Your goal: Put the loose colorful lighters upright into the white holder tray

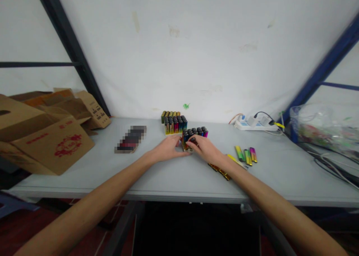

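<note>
My left hand (167, 148) curves round the near left side of a block of upright lighters (202, 131), its thumb along the front and its fingers at the side. These have black tops and shiny blue, purple and gold bodies, and seem to stand in a low clear tray. My right hand (206, 148) bends over the front of the block, fingertips pinching a dark-topped lighter (193, 140); its lower part is hidden. Gold lighters (220, 171) lie partly under my right forearm. Further right lie green, yellow and purple lighters (248, 157).
Behind the block stand more upright lighters (176, 125). A blurred-out flat item (131, 139) lies to the left. Open cardboard boxes (67, 143) fill the table's left end. A white power strip (256, 124) with cables sits at the back right, near clear plastic bags (322, 127).
</note>
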`<state>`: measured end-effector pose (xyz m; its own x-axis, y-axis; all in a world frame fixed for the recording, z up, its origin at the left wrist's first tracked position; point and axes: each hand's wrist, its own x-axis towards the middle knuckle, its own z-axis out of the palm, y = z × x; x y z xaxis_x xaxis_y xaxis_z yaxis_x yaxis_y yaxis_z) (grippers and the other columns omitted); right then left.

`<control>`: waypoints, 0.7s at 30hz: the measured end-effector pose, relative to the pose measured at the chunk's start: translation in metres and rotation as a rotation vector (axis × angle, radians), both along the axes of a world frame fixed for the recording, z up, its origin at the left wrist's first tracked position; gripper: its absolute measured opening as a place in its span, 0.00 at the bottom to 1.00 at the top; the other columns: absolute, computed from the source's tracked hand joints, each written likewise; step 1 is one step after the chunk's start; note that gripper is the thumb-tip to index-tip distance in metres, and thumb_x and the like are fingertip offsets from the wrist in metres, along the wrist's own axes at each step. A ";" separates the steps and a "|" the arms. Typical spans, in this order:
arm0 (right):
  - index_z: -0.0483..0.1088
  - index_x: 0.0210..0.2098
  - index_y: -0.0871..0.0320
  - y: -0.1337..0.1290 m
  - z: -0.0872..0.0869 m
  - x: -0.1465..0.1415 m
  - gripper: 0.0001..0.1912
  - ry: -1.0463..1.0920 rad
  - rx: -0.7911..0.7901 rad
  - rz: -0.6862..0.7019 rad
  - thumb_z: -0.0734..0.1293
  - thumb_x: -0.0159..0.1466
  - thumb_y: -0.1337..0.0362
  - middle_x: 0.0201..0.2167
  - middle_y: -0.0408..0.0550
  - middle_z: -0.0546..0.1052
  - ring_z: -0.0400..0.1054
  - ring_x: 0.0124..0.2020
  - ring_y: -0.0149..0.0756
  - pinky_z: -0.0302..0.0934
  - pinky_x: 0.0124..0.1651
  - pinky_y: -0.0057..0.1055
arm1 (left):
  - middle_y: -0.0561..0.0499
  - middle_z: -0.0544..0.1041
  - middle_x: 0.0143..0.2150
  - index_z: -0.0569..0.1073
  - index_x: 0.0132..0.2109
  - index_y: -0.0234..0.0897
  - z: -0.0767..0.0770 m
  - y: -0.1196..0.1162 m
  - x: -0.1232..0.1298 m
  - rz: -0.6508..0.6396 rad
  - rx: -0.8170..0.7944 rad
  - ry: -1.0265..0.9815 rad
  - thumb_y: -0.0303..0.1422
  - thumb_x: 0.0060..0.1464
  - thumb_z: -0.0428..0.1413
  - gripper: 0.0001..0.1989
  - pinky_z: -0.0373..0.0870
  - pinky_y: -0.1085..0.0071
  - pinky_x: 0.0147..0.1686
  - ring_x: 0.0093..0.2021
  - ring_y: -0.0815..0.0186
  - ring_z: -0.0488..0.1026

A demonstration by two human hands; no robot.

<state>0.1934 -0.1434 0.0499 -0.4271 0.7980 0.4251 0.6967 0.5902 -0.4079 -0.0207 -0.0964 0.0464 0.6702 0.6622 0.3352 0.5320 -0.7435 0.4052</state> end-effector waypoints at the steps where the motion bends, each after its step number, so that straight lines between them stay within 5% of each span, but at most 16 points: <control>1: 0.69 0.40 0.58 0.000 0.000 -0.001 0.14 -0.028 -0.006 -0.013 0.60 0.75 0.56 0.39 0.53 0.79 0.73 0.38 0.39 0.64 0.44 0.33 | 0.50 0.74 0.36 0.72 0.39 0.38 0.000 0.000 0.000 0.001 0.002 0.000 0.57 0.51 0.62 0.26 0.66 0.66 0.34 0.35 0.61 0.70; 8: 0.72 0.47 0.62 -0.006 0.008 -0.018 0.23 -0.376 -0.001 -0.256 0.56 0.76 0.49 0.38 0.61 0.81 0.77 0.36 0.46 0.62 0.36 0.33 | 0.48 0.77 0.38 0.73 0.42 0.38 -0.001 -0.001 0.003 -0.025 -0.009 -0.033 0.54 0.53 0.62 0.24 0.68 0.65 0.38 0.36 0.59 0.72; 13: 0.77 0.39 0.60 -0.012 0.012 -0.017 0.31 -0.472 -0.008 -0.255 0.54 0.74 0.43 0.35 0.61 0.82 0.77 0.33 0.47 0.61 0.34 0.35 | 0.50 0.75 0.34 0.72 0.39 0.38 -0.002 0.001 0.002 -0.010 -0.029 -0.024 0.55 0.53 0.61 0.24 0.66 0.67 0.34 0.34 0.61 0.70; 17: 0.76 0.32 0.57 -0.010 0.025 0.003 0.33 -0.355 0.029 -0.225 0.53 0.74 0.41 0.29 0.55 0.80 0.72 0.28 0.40 0.56 0.32 0.33 | 0.51 0.74 0.33 0.72 0.38 0.38 -0.001 0.003 0.001 0.005 -0.013 0.000 0.57 0.51 0.61 0.25 0.64 0.67 0.33 0.32 0.61 0.69; 21: 0.73 0.29 0.56 -0.002 0.048 0.054 0.29 -0.224 0.044 -0.202 0.54 0.75 0.46 0.23 0.49 0.75 0.65 0.24 0.35 0.53 0.32 0.33 | 0.49 0.74 0.35 0.73 0.40 0.37 0.000 0.004 0.001 0.018 -0.013 0.039 0.57 0.50 0.62 0.27 0.66 0.66 0.34 0.34 0.60 0.71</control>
